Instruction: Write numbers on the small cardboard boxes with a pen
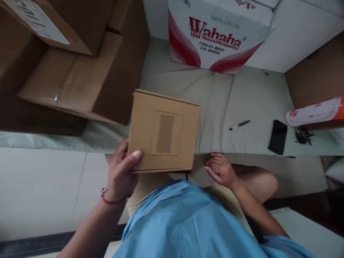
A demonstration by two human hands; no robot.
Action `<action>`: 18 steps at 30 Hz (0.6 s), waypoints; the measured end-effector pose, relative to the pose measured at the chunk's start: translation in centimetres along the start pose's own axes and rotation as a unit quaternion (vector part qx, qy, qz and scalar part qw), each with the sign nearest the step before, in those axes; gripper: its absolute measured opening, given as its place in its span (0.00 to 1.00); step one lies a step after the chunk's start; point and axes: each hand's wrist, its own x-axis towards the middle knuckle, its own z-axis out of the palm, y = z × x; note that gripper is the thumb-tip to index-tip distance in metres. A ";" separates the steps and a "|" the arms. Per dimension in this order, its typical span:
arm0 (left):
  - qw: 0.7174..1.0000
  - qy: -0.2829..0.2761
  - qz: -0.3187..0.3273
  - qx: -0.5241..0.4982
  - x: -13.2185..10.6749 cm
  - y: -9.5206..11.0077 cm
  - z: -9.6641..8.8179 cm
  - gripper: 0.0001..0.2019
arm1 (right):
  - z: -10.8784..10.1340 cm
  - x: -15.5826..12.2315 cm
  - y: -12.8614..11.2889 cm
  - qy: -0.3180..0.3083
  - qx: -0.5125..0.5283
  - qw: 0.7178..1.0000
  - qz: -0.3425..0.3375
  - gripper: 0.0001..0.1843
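My left hand (pixel 123 170) grips a flat brown cardboard box (pixel 142 132) at its lower left corner, thumb on top and fingers underneath. The box is held tilted at the near edge of the cloth-covered surface, with a rectangular outline and a grey-brown printed patch on its upper face. To the right of the box, apart from it, my right hand (pixel 220 169) is closed with its fingertips on a small green curved thing (pixel 206 159). What that green thing is cannot be made out, as the fingers cover part of it.
Large cardboard cartons (pixel 80 75) are stacked at the left. A white and red Wahaha water carton (pixel 215 39) stands at the back. On the pale green cloth (pixel 215 93) lie a pen (pixel 240 125), a black phone (pixel 277 137) and keys (pixel 303 136), beside a pink-white package (pixel 314 111).
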 end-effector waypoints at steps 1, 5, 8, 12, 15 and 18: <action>1.000 -0.018 -0.022 -0.012 0.0 -0.3 1.0 0.29 | 0.1 -0.9 0.0 0.058 0.045 0.994 0.081 0.09; 0.989 -0.109 -0.098 -0.001 -0.9 -1.8 4.4 0.33 | 1.4 -2.8 -0.6 0.157 0.274 0.921 0.230 0.33; 0.980 -0.156 -0.072 0.097 -2.2 -2.4 5.6 0.37 | 2.9 -3.1 -1.3 0.135 0.358 0.902 0.200 0.46; 0.943 -0.266 0.059 0.189 -4.0 -1.7 6.2 0.36 | 4.7 -3.7 -1.2 0.157 0.401 0.872 0.234 0.40; 0.928 -0.319 0.081 0.177 -4.9 -1.0 6.1 0.31 | 5.1 -4.3 -0.6 0.157 0.402 0.872 0.231 0.35; 0.938 -0.296 0.030 0.178 -5.0 -1.2 5.6 0.31 | 4.9 -4.6 -0.9 0.167 0.400 0.872 0.225 0.34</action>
